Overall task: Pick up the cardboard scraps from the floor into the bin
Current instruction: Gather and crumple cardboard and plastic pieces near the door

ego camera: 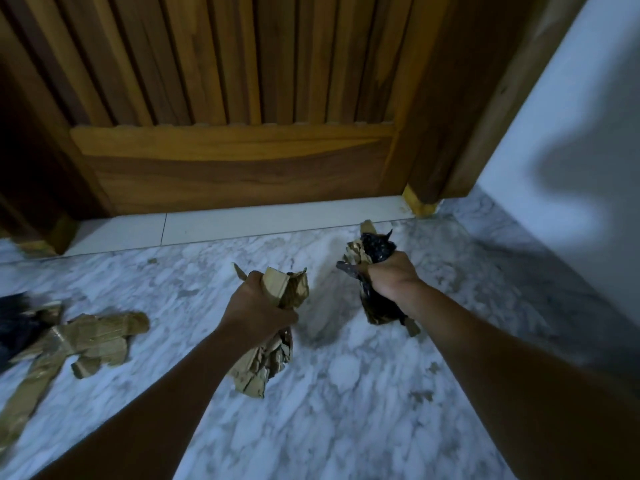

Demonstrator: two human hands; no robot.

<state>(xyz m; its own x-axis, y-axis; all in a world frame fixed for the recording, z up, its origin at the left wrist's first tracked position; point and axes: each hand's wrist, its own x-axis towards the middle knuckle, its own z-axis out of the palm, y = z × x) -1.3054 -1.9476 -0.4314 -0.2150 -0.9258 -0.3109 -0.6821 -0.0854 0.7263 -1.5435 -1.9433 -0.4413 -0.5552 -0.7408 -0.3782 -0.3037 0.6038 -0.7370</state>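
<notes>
My left hand [258, 308] is closed around a bunch of brown cardboard scraps [266, 362] that stick out above and below the fist, held above the marble floor. To its right, my right hand [389, 277] grips another bundle of scraps [379, 311], brown cardboard mixed with black pieces. More cardboard scraps [93, 337] lie in a loose pile on the floor at the left, with a long strip reaching to the lower left edge. No bin shows in this view.
A wooden slatted door [235, 98] stands straight ahead, with a white threshold strip [242, 220] at its foot. A white wall [571, 133] rises on the right. A blurred dark object [14, 320] sits at the left edge beside the pile. Small crumbs dot the marble floor [346, 410].
</notes>
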